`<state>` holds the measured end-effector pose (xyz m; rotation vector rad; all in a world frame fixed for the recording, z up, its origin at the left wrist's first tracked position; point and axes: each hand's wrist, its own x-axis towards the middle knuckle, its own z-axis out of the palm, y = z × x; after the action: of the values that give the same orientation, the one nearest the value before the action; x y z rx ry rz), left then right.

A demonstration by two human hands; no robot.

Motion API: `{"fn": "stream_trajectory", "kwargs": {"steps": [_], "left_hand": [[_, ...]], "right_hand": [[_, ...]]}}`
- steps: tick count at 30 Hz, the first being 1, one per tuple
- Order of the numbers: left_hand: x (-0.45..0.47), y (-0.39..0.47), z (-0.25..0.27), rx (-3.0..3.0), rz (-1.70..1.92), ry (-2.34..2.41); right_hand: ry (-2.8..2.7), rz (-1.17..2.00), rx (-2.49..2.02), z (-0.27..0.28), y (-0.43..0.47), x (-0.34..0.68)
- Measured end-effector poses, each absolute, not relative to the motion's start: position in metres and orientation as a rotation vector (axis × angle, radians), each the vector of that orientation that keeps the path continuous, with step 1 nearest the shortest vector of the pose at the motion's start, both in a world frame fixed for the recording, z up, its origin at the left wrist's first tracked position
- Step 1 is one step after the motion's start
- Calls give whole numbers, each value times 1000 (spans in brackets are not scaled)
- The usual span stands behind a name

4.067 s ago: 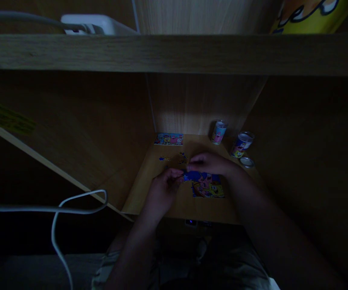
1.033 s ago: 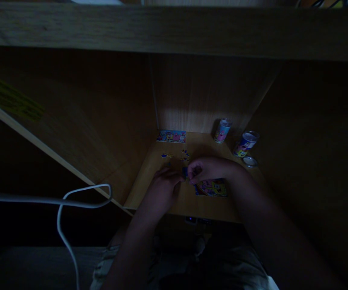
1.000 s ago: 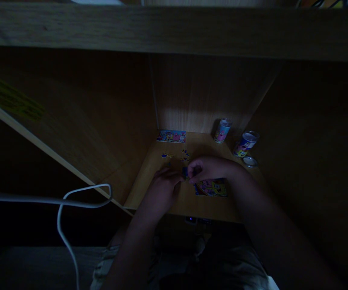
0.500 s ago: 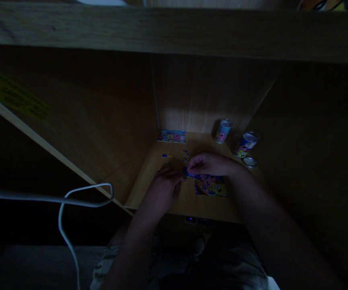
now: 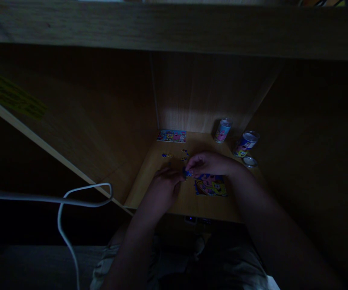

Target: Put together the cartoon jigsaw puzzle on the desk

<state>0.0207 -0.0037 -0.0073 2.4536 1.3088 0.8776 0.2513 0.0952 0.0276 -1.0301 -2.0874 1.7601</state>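
Over the desk, both hands meet at small dark-blue puzzle pieces [image 5: 187,173]. My right hand [image 5: 208,163] pinches one piece between thumb and fingertips. From the other side, my left hand [image 5: 168,183] has its thumb and index finger closed on the edge of the pieces, with its other fingers curled near the desk top. Just below my right hand lies a joined part of a jigsaw puzzle [image 5: 211,186] with pink and yellow cartoon figures. Its upper edge is partly covered by that hand. Loose puzzle pieces [image 5: 167,155] lie beyond the hands.
A cartoon picture card [image 5: 171,136] lies at the back left. Two printed cans, one light blue [image 5: 222,132] and one dark blue [image 5: 245,145], stand at the right, with a round metal lid [image 5: 250,162] beside them. Wooden panels [image 5: 210,92] enclose the desk; a white cable [image 5: 86,202] hangs left.
My right hand has shifted slightly left, closer to my left fingertips, and the blue pieces have moved a little with it. The view has tilted slightly.
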Motion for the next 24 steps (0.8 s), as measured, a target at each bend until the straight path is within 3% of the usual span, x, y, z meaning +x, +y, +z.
{"fn": "stream_trajectory", "kwargs": {"steps": [24], "left_hand": [[21, -5, -4, 2453, 884, 1302]], "right_hand": [[-2346, 1556, -1050, 23, 97, 245]]}}
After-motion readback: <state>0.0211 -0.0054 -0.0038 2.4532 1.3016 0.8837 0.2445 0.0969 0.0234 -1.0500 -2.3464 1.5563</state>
